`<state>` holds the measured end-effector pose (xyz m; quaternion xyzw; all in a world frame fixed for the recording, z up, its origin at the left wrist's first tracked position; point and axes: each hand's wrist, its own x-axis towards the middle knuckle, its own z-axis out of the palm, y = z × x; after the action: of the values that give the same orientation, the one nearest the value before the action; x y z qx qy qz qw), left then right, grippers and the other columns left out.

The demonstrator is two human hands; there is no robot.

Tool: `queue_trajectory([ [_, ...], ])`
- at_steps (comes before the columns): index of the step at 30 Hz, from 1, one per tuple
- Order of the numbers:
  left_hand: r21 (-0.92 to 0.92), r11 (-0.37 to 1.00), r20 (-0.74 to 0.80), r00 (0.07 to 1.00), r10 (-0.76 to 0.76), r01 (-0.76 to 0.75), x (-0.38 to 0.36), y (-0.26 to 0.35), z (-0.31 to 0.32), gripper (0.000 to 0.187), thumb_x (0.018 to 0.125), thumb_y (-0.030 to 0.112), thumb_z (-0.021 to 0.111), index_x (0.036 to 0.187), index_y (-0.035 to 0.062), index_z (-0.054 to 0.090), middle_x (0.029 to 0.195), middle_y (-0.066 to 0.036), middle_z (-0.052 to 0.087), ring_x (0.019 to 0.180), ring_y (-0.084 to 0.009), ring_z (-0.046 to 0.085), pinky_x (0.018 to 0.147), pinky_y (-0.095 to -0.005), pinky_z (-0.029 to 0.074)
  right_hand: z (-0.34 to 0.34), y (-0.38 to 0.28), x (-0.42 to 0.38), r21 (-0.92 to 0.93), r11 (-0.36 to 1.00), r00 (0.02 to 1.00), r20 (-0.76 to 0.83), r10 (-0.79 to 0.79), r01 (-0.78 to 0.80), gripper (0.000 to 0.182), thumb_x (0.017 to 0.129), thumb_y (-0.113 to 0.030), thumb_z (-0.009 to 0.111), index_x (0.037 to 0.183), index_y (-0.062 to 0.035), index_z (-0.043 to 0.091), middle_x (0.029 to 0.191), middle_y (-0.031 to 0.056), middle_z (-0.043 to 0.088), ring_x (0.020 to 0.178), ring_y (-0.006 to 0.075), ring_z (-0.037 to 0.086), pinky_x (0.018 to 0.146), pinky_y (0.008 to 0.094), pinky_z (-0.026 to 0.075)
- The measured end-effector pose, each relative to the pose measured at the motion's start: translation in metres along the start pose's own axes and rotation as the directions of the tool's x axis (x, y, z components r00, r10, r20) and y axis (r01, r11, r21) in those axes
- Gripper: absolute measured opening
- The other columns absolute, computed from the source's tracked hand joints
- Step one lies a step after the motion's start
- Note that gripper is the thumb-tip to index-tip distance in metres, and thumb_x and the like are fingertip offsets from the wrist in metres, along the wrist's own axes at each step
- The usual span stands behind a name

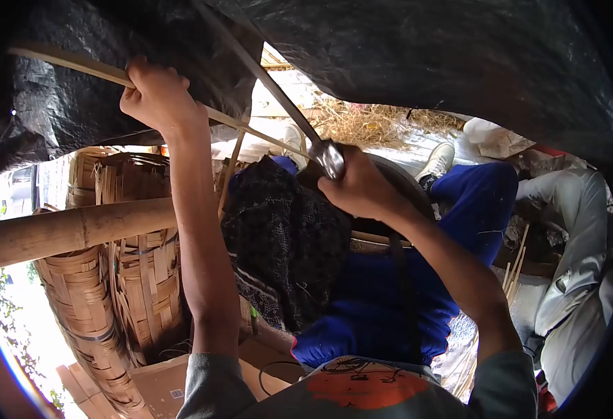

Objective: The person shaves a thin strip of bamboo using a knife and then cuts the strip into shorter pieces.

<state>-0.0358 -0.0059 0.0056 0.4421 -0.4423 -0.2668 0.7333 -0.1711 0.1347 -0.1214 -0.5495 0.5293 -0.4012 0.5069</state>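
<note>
Wrapped around a thin bamboo strip [76, 64], my left hand [161, 96] is raised at the upper left. The strip slopes down to the right, and its lower end comes close to my right hand [363, 183]. That hand is closed on the handle of a long-bladed knife [271, 84], with shiny metal showing at the base of the blade. The narrow blade points up and to the left, crossing in front of black sheeting. A dark patterned cloth [285, 237] lies over my lap, below both hands.
Black plastic sheeting [460, 56] hangs low overhead. A thick bamboo pole [83, 227] crosses the left side, before tall woven bamboo baskets [83, 300]. Dry shavings [362, 122] lie ahead. Another person's pale-trousered leg [565, 237] is at the right.
</note>
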Motion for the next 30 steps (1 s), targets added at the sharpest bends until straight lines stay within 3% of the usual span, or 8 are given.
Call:
queue_trajectory([
  [3, 0.056, 0.998, -0.077, 0.997, 0.032, -0.027, -0.004, -0.002, 0.004, 0.031, 0.080, 0.016, 0.043, 0.054, 0.0111, 0.028, 0.045, 0.002, 0.027, 0.039, -0.0080, 0.021, 0.040, -0.0250, 0.020, 0.040, 0.086, -0.021, 0.045, 0.927, 0.924, 0.117, 0.364, -0.371, 0.030, 0.073, -0.011, 0.057, 0.098, 0.0052, 0.055, 0.074, 0.0184, 0.060, 0.069, 0.0261, 0.061, 0.063, 0.0377, 0.048],
  [6, 0.080, 0.996, -0.110, 0.992, 0.055, -0.046, -0.003, 0.002, 0.006, 0.031, 0.081, 0.018, 0.042, 0.054, 0.0111, 0.028, 0.045, 0.002, 0.027, 0.040, -0.0084, 0.021, 0.040, -0.0253, 0.021, 0.064, 0.175, -0.030, -0.272, 0.916, 0.950, 0.027, 0.312, -0.294, 0.029, 0.072, -0.011, 0.056, 0.094, 0.0077, 0.054, 0.072, 0.0170, 0.059, 0.061, 0.0238, 0.061, 0.056, 0.0359, 0.049],
  [9, 0.102, 0.994, -0.142, 0.988, 0.055, -0.041, -0.005, 0.000, -0.006, 0.033, 0.081, 0.019, 0.042, 0.053, 0.0113, 0.027, 0.045, 0.002, 0.027, 0.040, -0.0084, 0.021, 0.040, -0.0253, 0.020, 0.015, 0.076, -0.005, -0.100, 0.860, 0.833, 0.217, 0.509, -0.500, 0.024, 0.072, -0.011, 0.056, 0.086, 0.0082, 0.052, 0.067, 0.0155, 0.058, 0.050, 0.0211, 0.058, 0.046, 0.0348, 0.046],
  [14, 0.005, 1.000, 0.008, 1.000, 0.018, -0.018, 0.005, -0.004, -0.004, 0.032, 0.080, 0.014, 0.045, 0.053, 0.0114, 0.029, 0.046, 0.003, 0.026, 0.040, -0.0076, 0.020, 0.040, -0.0247, 0.019, -0.011, 0.012, 0.003, -0.009, 0.969, 0.962, 0.122, 0.245, -0.245, 0.015, 0.075, -0.008, 0.052, 0.084, 0.0037, 0.053, 0.053, 0.0096, 0.051, 0.042, 0.0169, 0.052, 0.038, 0.0341, 0.040],
  [19, -0.058, 0.998, 0.224, 0.975, 0.002, 0.012, 0.002, 0.001, -0.008, 0.035, 0.085, 0.008, 0.042, 0.054, 0.0141, 0.026, 0.045, 0.002, 0.022, 0.040, -0.0076, 0.017, 0.042, -0.0256, 0.019, 0.034, 0.119, -0.015, -0.171, 0.842, 0.802, 0.257, 0.539, -0.512, 0.024, 0.074, -0.013, 0.054, 0.090, 0.0048, 0.055, 0.064, 0.0157, 0.058, 0.055, 0.0225, 0.058, 0.051, 0.0370, 0.046],
  [21, -0.072, 0.996, 0.186, 0.982, -0.035, 0.049, 0.004, 0.001, -0.007, 0.038, 0.087, 0.010, 0.042, 0.054, 0.0141, 0.024, 0.045, 0.002, 0.020, 0.040, -0.0078, 0.015, 0.042, -0.0262, 0.018, 0.045, 0.161, -0.024, -0.238, 0.893, 0.899, 0.127, 0.419, -0.382, 0.027, 0.072, -0.013, 0.054, 0.092, 0.0061, 0.055, 0.068, 0.0177, 0.060, 0.057, 0.0242, 0.060, 0.052, 0.0372, 0.048],
  [22, -0.030, 0.999, 0.207, 0.978, -0.014, 0.021, 0.007, 0.000, -0.012, 0.038, 0.087, 0.010, 0.042, 0.054, 0.0142, 0.024, 0.045, 0.002, 0.020, 0.040, -0.0079, 0.016, 0.042, -0.0267, 0.018, 0.031, 0.128, -0.013, -0.085, 0.790, 0.767, 0.198, 0.610, -0.607, 0.027, 0.071, -0.012, 0.055, 0.091, 0.0073, 0.056, 0.066, 0.0180, 0.060, 0.056, 0.0249, 0.062, 0.049, 0.0378, 0.048],
  [30, -0.054, 0.997, 0.370, 0.928, -0.031, 0.054, 0.007, -0.001, -0.007, 0.042, 0.086, 0.011, 0.043, 0.053, 0.0147, 0.018, 0.048, 0.001, 0.014, 0.044, -0.0102, 0.012, 0.045, -0.0279, 0.018, -0.018, 0.010, 0.005, -0.084, 0.991, 0.991, 0.083, 0.109, -0.102, 0.031, 0.072, -0.012, 0.056, 0.096, 0.0065, 0.053, 0.065, 0.0099, 0.053, 0.058, 0.0211, 0.056, 0.054, 0.0358, 0.044],
])
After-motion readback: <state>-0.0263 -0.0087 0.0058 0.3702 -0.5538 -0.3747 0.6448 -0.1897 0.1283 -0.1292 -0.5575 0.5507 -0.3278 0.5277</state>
